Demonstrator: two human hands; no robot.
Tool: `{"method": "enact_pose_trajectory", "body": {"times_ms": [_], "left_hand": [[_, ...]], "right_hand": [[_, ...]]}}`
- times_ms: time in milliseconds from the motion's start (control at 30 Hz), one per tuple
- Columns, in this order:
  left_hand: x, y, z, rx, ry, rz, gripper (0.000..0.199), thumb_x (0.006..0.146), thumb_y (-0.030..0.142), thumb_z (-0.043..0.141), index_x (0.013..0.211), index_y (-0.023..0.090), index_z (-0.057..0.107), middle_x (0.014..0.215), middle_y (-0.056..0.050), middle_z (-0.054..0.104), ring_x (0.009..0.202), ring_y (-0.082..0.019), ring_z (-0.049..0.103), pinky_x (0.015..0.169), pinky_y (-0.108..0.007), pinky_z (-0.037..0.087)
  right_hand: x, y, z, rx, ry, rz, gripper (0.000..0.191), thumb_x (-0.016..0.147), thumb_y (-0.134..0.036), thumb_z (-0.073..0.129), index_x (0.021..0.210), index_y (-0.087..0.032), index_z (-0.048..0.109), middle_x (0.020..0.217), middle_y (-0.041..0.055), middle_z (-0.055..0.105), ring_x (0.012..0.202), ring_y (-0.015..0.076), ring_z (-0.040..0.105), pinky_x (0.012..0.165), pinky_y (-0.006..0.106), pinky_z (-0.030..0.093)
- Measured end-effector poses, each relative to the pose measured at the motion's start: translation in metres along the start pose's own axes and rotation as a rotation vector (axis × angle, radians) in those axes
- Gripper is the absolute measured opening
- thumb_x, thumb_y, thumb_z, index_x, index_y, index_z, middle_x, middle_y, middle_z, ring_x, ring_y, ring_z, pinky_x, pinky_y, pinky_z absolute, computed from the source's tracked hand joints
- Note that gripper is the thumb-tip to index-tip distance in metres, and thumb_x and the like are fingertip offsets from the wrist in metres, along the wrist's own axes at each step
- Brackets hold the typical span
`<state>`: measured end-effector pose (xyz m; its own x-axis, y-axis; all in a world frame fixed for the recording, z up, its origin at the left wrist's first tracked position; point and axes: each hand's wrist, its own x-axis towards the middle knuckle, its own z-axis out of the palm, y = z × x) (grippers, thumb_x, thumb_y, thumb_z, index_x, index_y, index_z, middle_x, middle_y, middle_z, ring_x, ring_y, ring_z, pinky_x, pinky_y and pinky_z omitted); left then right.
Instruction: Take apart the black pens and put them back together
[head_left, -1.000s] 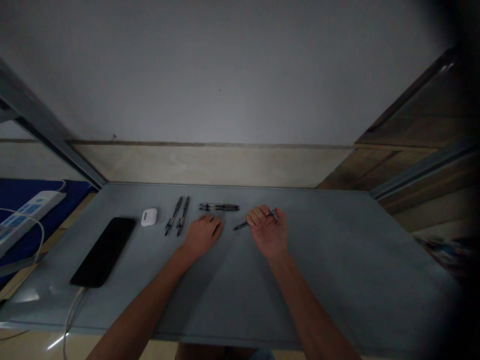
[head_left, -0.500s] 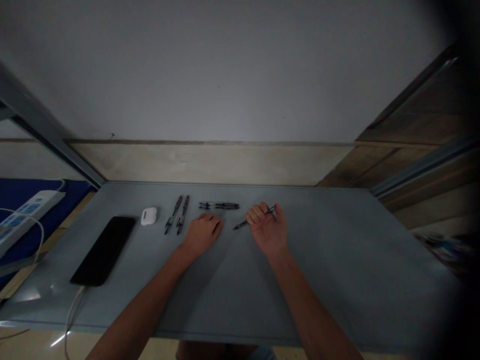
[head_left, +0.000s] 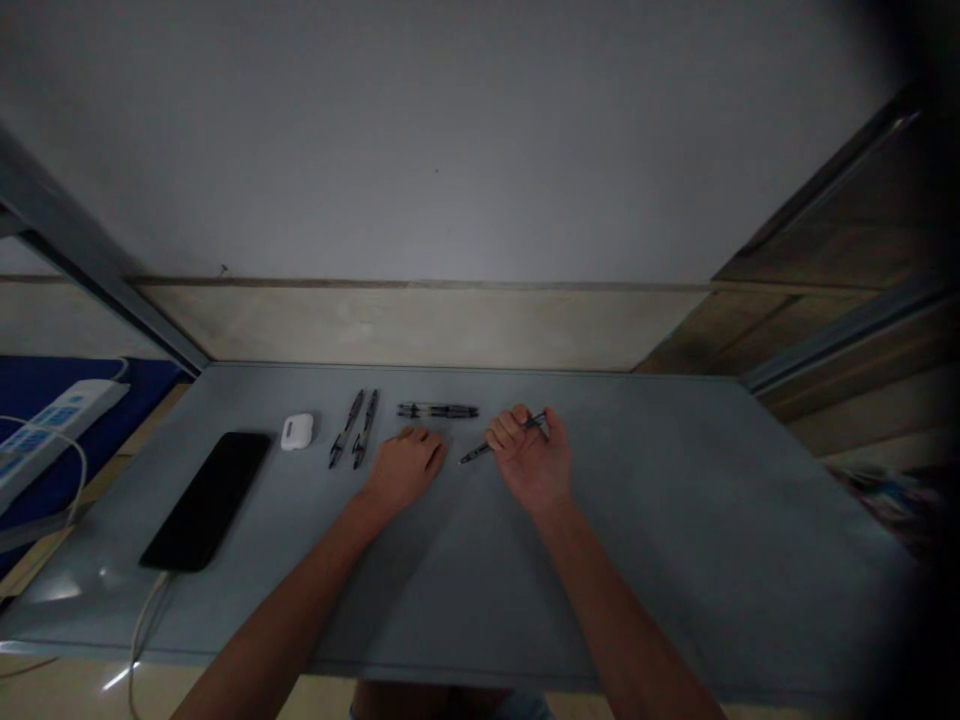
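A dark pen (head_left: 477, 453) slants through my right hand (head_left: 534, 460), which is turned palm up with its fingers curled round the barrel. The thumb is by the pen's upper right end, and its other end points down to the left. My left hand (head_left: 406, 470) rests palm down on the grey table (head_left: 675, 520), loosely bent and holding nothing that I can see. Just beyond it, two dark pens (head_left: 438, 410) lie sideways, close together. To its left are a slanted pen (head_left: 346, 430) and another slanted pen (head_left: 366, 430), roughly parallel.
A white earbud case (head_left: 297, 432) sits left of the pens. Nearer the table's left side lies a black phone (head_left: 206, 502) with a white cable (head_left: 142, 630) running over the front edge. A power strip (head_left: 56, 430) is beyond the left edge. A wall (head_left: 450, 200) rises behind.
My right hand and its pen have shifted slightly left and toward me. My left hand and the lying pens have stayed in place.
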<state>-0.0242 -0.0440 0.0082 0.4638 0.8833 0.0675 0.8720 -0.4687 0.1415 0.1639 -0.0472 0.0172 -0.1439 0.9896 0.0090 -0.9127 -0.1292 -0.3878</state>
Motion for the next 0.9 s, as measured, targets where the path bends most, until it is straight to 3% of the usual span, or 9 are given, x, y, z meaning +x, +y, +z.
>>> {"method": "enact_pose_trajectory", "body": {"times_ms": [433,700,900], "left_hand": [[-0.0005,0.0013,-0.0045,0.013,-0.024,0.0,0.039,0.097,0.036,0.028,0.093,0.019,0.063,0.091,-0.008,0.064,0.091,-0.02,0.059,0.077,-0.031,0.049],[-0.0004,0.0021,-0.0051,0.002,-0.029,-0.005,0.039,0.097,0.036,0.028,0.095,0.019,0.063,0.092,-0.008,0.065,0.093,-0.021,0.059,0.077,-0.031,0.049],[-0.0006,0.0014,-0.0046,0.006,-0.027,-0.003,0.041,0.098,0.038,0.026,0.094,0.019,0.063,0.092,-0.008,0.065,0.092,-0.021,0.059,0.076,-0.032,0.049]], "right_hand": [[0.0001,-0.0007,-0.0011,0.015,0.02,0.0,0.04,0.093,-0.051,0.035,0.07,-0.021,0.048,0.057,-0.0033,0.03,0.051,0.0128,0.031,0.051,0.027,0.037],[0.0014,-0.0027,-0.0032,-0.043,0.067,-0.033,0.033,0.091,-0.043,0.043,0.066,-0.021,0.046,0.056,-0.0044,0.027,0.048,0.0121,0.032,0.049,0.027,0.037],[0.0012,-0.002,-0.0014,0.007,0.026,-0.028,0.034,0.092,-0.045,0.041,0.07,-0.021,0.048,0.057,-0.0043,0.028,0.05,0.0119,0.032,0.05,0.026,0.037]]}}
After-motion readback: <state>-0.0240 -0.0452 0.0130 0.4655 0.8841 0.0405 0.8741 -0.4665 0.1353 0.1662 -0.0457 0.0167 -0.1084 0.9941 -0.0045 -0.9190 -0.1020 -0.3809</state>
